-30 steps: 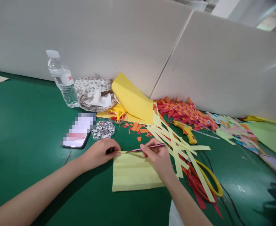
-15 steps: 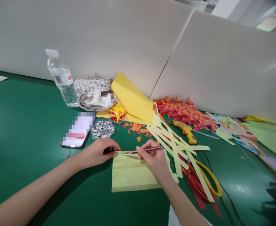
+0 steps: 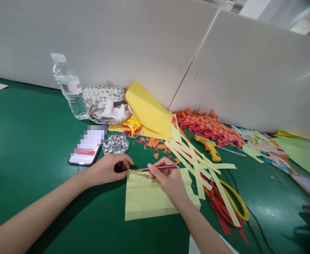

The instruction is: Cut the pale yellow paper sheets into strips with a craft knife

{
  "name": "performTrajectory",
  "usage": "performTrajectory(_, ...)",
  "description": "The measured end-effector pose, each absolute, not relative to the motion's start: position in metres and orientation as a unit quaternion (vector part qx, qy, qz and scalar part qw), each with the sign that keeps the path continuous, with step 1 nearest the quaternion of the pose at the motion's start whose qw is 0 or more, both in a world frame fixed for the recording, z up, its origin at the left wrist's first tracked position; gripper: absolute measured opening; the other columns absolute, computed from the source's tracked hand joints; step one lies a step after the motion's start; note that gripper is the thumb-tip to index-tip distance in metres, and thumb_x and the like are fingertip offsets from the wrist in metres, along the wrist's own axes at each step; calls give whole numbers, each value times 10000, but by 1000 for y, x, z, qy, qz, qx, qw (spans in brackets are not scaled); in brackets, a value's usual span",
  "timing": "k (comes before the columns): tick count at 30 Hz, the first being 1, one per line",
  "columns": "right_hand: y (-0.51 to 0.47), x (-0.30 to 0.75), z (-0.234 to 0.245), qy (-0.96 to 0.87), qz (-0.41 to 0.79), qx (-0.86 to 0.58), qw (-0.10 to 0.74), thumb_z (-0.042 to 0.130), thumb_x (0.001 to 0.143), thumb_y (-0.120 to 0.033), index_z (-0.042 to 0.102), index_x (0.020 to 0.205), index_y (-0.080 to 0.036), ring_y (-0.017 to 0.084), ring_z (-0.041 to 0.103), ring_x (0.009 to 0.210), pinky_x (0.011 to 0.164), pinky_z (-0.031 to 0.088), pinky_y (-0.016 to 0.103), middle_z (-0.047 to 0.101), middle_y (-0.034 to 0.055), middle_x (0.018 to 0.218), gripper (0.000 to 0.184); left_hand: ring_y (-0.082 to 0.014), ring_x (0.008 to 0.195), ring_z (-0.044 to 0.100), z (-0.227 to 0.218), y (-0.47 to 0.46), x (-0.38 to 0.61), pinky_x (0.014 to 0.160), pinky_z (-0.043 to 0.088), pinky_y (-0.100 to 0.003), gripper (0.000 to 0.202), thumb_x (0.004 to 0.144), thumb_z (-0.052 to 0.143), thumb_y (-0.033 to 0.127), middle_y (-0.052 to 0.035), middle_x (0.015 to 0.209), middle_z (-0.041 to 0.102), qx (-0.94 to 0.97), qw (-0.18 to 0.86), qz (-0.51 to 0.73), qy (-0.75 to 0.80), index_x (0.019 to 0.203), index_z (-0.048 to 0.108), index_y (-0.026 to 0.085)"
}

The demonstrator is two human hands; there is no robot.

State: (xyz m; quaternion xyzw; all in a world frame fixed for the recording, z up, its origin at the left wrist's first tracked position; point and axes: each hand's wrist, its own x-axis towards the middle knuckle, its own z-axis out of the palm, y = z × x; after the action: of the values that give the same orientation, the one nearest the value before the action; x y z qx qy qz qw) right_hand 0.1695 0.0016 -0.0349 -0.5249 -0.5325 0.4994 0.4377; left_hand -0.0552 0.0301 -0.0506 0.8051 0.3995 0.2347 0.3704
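A pale yellow paper sheet (image 3: 147, 197) with fold creases lies on the green table in front of me. My right hand (image 3: 168, 180) rests on it and pinches a thin pink pencil (image 3: 155, 168) that lies along the sheet's far edge, its tip pointing left. My left hand (image 3: 109, 168) is curled with its fingertips pressed down at the sheet's far left corner, just beside the pencil tip.
Pale yellow paper strips (image 3: 194, 155) cross over red strips and yellow-handled scissors (image 3: 236, 204) to the right. Behind are a glue gun (image 3: 209, 146), woven paper fish (image 3: 208, 125), a dish of googly eyes (image 3: 115, 144), a phone (image 3: 87, 148), a water bottle (image 3: 69, 88) and a cloth pouch (image 3: 104, 102).
My right hand has slid left along the sheet's far edge, bringing the pencil tip closer to my left hand. The left hand has stayed in place.
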Motion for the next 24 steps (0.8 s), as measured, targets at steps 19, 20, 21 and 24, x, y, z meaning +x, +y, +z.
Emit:
performTrajectory(19,4,185,-35,-555,433,-551,450,711,765,-348,543,641,-194,135,568,509,518,432,245,575,-24,526,260,-111,691,653,-55,31,-58,626,504,-196,168,777,587,200,17,786,700,789,397,250,396,946,585,196)
performTrajectory(20,3,184,-34,-552,433,-547,456,711,765,-349,543,641,-195,134,563,506,517,430,246,573,-25,522,260,-111,692,653,-55,31,-58,628,504,-196,170,777,590,201,17,786,701,789,396,251,397,946,584,195)
performTrajectory(21,2,183,-33,-550,436,-544,460,711,765,-353,544,641,-195,134,563,505,519,432,247,573,-24,520,261,-111,692,653,-55,31,-58,629,504,-197,172,776,592,202,17,786,702,789,396,250,397,948,582,195)
performTrajectory(24,1,175,-31,-548,451,-535,458,712,764,-364,549,641,-196,142,588,520,534,450,253,592,-18,530,264,-112,689,655,-55,32,-58,628,504,-197,179,774,598,207,20,785,705,788,397,249,399,951,577,194)
